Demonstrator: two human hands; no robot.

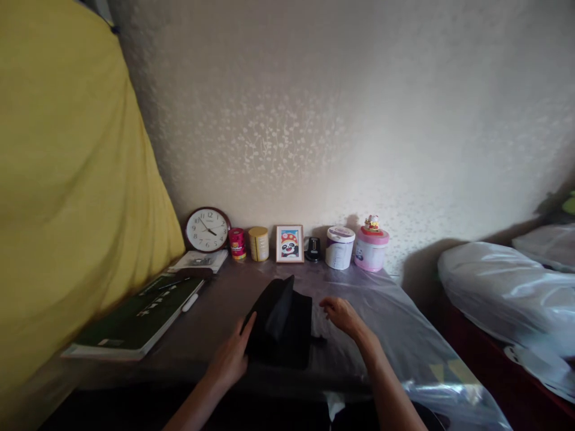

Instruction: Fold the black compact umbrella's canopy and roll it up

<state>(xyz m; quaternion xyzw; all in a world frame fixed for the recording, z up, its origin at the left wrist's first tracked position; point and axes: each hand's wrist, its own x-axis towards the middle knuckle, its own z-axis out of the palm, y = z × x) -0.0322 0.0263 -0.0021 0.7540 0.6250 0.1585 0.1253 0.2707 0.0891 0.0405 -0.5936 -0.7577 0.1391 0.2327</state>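
Note:
On the table in the head view lies a black, flat folding thing [294, 335], perhaps a case or a pouch; its exact kind does not show. One dark flap stands raised and tilted over the part that lies flat. My left hand [233, 356] grips its left edge, thumb on the near face and the other fingers mostly hidden. To the right of it, just above the table, my right hand [340, 314] hovers with loosely bent fingers, apart from the black thing. I see nothing in that hand.
A large green book [130, 317] lies on the left by a yellow curtain [81, 179]. Along the wall stand a clock [207, 230], a red can [237, 244], a yellow can [259, 244], a framed panda picture [290, 243], a white tub [340, 248] and a pink tub [371, 250].

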